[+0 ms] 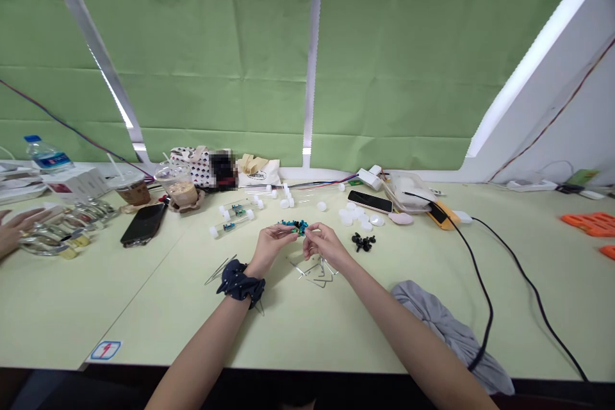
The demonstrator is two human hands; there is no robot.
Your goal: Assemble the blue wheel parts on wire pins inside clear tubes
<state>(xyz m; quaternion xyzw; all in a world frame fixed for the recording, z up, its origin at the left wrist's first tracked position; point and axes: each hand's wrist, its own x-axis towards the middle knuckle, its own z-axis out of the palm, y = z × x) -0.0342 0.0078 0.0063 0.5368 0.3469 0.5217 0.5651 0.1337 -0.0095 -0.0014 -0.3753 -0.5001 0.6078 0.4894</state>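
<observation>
At pale surface (pixel 168 314), left hand (pixel 273 245), right hand (pixel 325 245) poised by blue-green pieces (pixel 300 225), grip unclear; bent rods (pixel 321 282), black parts (pixel 364 243) lie close, likely for easy reach.

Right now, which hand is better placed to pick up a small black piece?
Probably the right hand: the small black pieces lie on its side, nearer to it than to the left hand. Both hands are at the blue-green pieces.

green blinds (pixel 408 45), bright strip (pixel 538 51) at right edge, white wall (pixel 590 141) beyond; pale table (pixel 312 333).
</observation>
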